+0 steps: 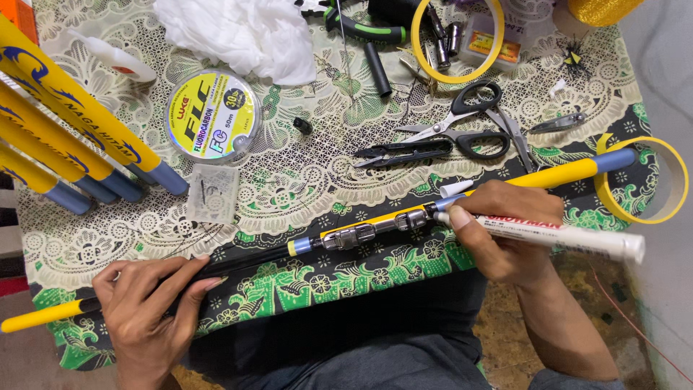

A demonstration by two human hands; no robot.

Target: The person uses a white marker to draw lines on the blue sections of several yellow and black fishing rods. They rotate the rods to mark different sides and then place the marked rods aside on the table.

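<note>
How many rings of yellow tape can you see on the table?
2. One yellow tape ring lies at the top, around some small metal parts. The other yellow tape ring hangs over the table's right edge, past the rod's blue tip. More may be hidden.

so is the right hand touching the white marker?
Touching. The head view shows the right hand wrapped around the white marker, fingers closed on its barrel above the fishing rod.
</note>
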